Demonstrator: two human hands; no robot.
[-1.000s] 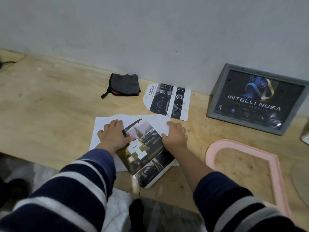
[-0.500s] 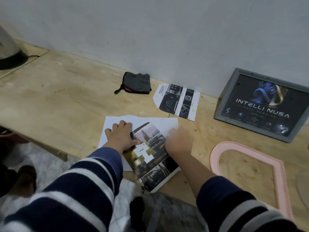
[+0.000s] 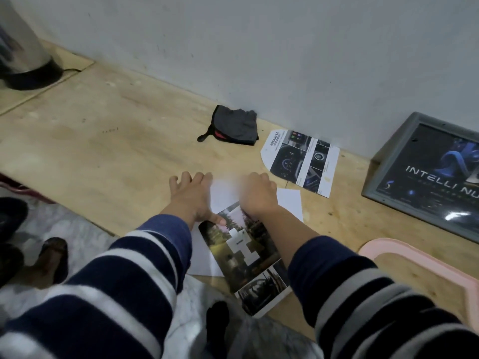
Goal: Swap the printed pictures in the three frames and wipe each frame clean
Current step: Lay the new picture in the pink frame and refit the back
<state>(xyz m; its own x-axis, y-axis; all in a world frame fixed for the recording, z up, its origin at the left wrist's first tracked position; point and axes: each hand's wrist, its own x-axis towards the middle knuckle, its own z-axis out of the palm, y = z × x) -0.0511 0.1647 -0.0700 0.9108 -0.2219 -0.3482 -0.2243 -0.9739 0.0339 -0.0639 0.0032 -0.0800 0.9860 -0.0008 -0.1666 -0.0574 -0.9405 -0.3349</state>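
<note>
Lower centre: dark printed picture (image 3: pixel 243 257) with a white cross shape, lying askew on white sheets (image 3: pixel 289 203), near corner jutting past the edge of the wooden tabletop (image 3: pixel 116 151). Left hand (image 3: pixel 190 195) flat on the paper, fingers spread toward the wall, thumb pressing the picture's upper left corner. Right hand (image 3: pixel 256 193) just beside it, on the picture's top edge, blurred; whether flat or gripping, cannot tell. Hands close together, not touching. Striped sleeves (image 3: pixel 124 288) filling the bottom of the frame and covering part of the picture's right side.

Above and right of the hands: a second print (image 3: pixel 300 158) headed "ADVANCED", flat near the wall. Left of that, a crumpled grey cloth (image 3: pixel 233 125) with a red patch. Right edge: grey frame (image 3: pixel 383 161) holding a dark "INTELLI NU…" picture, leaning against the wall. Lower right: empty pink frame (image 3: pixel 404 250), flat on the wood.

Upper left: shiny metal vessel on a black base (image 3: pixel 23 60), cord trailing. Pale grey wall (image 3: pixel 259 47) behind. Lower left: floor, with a dark shoe (image 3: pixel 51 257).
</note>
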